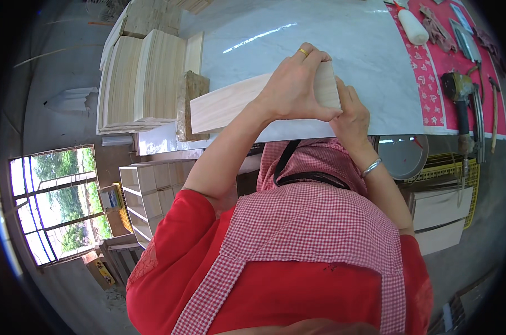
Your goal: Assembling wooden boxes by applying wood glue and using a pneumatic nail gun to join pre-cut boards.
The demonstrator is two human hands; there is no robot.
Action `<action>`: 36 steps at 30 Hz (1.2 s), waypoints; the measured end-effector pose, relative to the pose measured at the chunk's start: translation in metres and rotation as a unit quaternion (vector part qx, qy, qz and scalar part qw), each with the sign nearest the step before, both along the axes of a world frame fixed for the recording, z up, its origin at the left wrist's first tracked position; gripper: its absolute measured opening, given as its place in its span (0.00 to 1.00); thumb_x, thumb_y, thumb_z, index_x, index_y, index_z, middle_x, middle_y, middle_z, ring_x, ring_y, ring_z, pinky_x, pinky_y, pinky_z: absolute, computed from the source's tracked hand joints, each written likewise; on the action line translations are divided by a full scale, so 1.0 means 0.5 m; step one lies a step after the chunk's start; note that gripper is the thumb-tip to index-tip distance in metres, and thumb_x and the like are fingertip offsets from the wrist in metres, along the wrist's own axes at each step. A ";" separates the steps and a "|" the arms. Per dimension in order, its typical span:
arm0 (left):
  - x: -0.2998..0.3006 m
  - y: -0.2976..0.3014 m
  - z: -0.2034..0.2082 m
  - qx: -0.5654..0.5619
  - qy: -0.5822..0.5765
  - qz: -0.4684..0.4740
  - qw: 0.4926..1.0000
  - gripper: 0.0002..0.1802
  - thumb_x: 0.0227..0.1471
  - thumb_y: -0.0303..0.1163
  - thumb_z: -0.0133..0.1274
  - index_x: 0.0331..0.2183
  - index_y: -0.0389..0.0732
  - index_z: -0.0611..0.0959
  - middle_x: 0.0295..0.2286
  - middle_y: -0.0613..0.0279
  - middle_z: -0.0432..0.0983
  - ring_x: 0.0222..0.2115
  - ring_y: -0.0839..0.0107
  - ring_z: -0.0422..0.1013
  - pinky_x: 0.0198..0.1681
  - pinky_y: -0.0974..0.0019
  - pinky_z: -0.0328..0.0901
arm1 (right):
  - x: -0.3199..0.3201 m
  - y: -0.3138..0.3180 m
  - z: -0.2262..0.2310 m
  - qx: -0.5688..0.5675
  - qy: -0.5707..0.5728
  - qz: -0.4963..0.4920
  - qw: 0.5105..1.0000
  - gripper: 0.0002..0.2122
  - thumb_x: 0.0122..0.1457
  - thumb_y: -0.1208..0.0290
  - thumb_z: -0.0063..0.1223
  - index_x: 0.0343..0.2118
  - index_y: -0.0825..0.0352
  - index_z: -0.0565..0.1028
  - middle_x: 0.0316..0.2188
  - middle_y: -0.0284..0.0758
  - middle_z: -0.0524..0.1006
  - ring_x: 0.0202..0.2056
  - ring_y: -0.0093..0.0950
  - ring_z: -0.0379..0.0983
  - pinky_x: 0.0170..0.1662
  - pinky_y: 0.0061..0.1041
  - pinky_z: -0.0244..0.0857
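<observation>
A long pale wooden piece (228, 104) lies across the front of the worktable, its left end beside a rough block (190, 106). My left hand (292, 84) grips its right end, thumb on the near side and fingers over the far side. Between thumb and fingers shows a flat, squarish wooden face (326, 86). My right hand (353, 117) is closed against the right side of that end, its fingertips partly hidden behind the wood. Whether this is one board or joined panels I cannot tell.
Stacks of thin wooden boards (155, 78) stand at the left of the pale marbled tabletop (247, 53). On a pink cloth at the right lie a white glue bottle (413, 27), a power tool (460, 92) and a hammer (494, 106). Wooden shelf frames (147, 187) stand below left.
</observation>
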State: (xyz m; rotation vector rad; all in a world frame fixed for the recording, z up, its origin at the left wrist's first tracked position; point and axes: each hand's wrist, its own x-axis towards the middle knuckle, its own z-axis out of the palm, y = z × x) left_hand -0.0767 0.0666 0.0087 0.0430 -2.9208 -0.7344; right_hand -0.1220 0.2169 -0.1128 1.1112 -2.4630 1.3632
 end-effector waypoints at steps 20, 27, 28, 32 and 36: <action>-0.006 0.002 -0.009 -0.007 0.001 0.003 1.000 0.46 0.24 0.45 0.70 0.47 0.31 0.73 0.42 0.49 0.69 0.42 0.51 0.71 0.45 0.57 0.68 | 0.000 -0.001 -0.001 0.005 -0.002 -0.005 1.000 0.32 0.45 0.77 0.61 0.58 0.64 0.67 0.34 0.38 0.71 0.29 0.40 0.75 0.30 0.36 0.70; -0.004 0.001 -0.014 -0.013 -0.002 0.006 1.000 0.48 0.23 0.45 0.71 0.47 0.32 0.73 0.42 0.48 0.69 0.42 0.51 0.70 0.46 0.56 0.67 | -0.029 0.026 0.051 -0.051 -0.168 0.096 0.980 0.42 0.42 0.72 0.68 0.64 0.63 0.60 0.49 0.41 0.68 0.45 0.41 0.72 0.43 0.36 0.70; -0.004 0.001 -0.013 -0.011 -0.002 0.005 1.000 0.48 0.22 0.45 0.71 0.47 0.32 0.73 0.42 0.48 0.69 0.42 0.51 0.70 0.46 0.56 0.67 | -0.038 0.029 0.062 -0.095 -0.173 0.128 0.972 0.44 0.41 0.71 0.69 0.65 0.63 0.59 0.53 0.42 0.66 0.50 0.41 0.69 0.47 0.36 0.69; -0.003 0.001 -0.016 -0.011 -0.001 0.005 1.000 0.49 0.22 0.45 0.71 0.47 0.32 0.72 0.43 0.48 0.69 0.43 0.51 0.70 0.46 0.56 0.67 | -0.046 0.026 0.071 -0.123 -0.138 0.170 0.968 0.47 0.39 0.73 0.71 0.66 0.61 0.58 0.59 0.40 0.64 0.57 0.39 0.65 0.56 0.35 0.64; -0.006 -0.001 -0.016 -0.014 0.000 0.002 1.000 0.49 0.22 0.45 0.71 0.47 0.32 0.72 0.43 0.48 0.69 0.43 0.51 0.70 0.46 0.57 0.67 | -0.039 0.044 0.096 -0.088 -0.127 0.178 0.972 0.45 0.41 0.72 0.71 0.65 0.64 0.59 0.61 0.42 0.62 0.59 0.40 0.63 0.59 0.35 0.62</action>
